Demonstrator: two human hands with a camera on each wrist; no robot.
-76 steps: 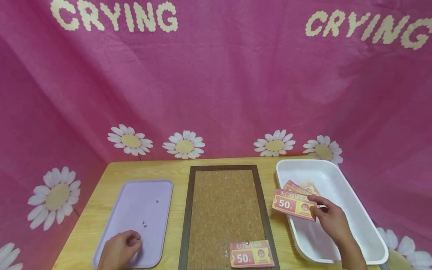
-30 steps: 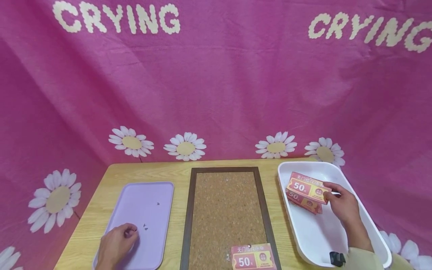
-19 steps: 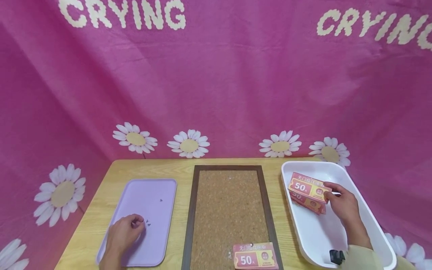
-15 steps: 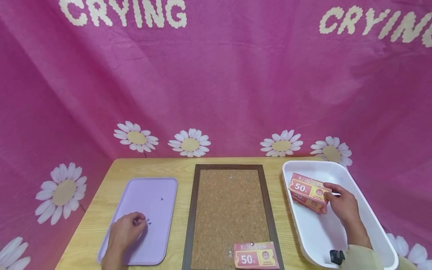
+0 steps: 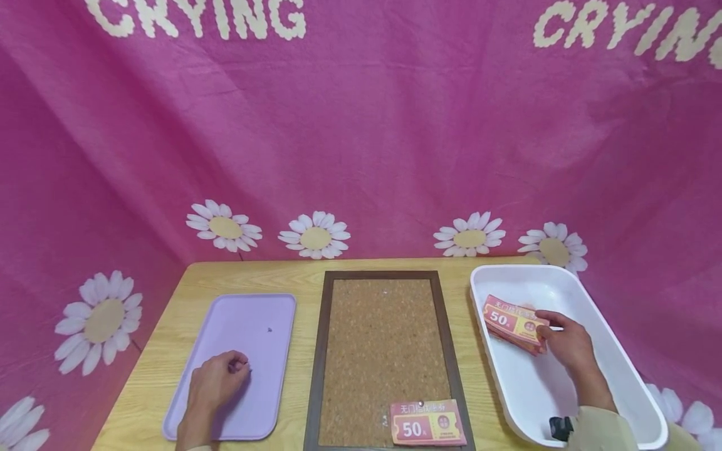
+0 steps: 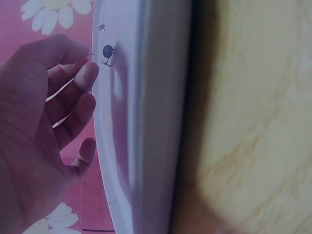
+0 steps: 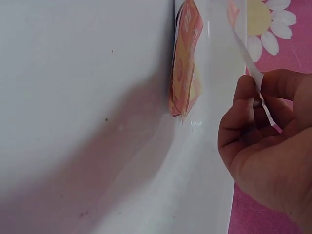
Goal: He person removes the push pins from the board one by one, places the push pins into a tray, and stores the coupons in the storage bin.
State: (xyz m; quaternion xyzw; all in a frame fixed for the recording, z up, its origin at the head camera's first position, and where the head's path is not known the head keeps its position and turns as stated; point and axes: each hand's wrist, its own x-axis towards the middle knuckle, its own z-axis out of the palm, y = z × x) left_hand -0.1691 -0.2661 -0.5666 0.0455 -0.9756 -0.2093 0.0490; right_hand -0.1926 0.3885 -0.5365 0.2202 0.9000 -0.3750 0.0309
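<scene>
My left hand (image 5: 217, 382) is over the purple tray (image 5: 265, 407), thumb and index finger together. In the left wrist view a thin pin point (image 6: 90, 54) pokes out from its fingertips, so it pinches a thumbtack whose head is hidden. Loose thumbtacks (image 6: 108, 51) lie on the tray just beyond the fingertips; another tack (image 5: 269, 329) lies farther up. My right hand (image 5: 570, 344) pinches the right edge of a pink and yellow paper coupon (image 5: 510, 316) marked 50. That coupon is held above a stack of coupons (image 7: 185, 63) in the white basin (image 5: 541, 401).
Between tray and basin lies a dark-framed cork board (image 5: 383, 351). A similar coupon (image 5: 427, 424) sits at its lower right, with a tack (image 5: 420, 404) at its top edge. All stand on a wooden table (image 5: 304, 282) before a pink curtain (image 5: 361, 138).
My right hand has carried its coupon from over the basin's left rim to above the stack, then slightly lower. My left hand has moved up and right across the tray, closer to the loose tacks.
</scene>
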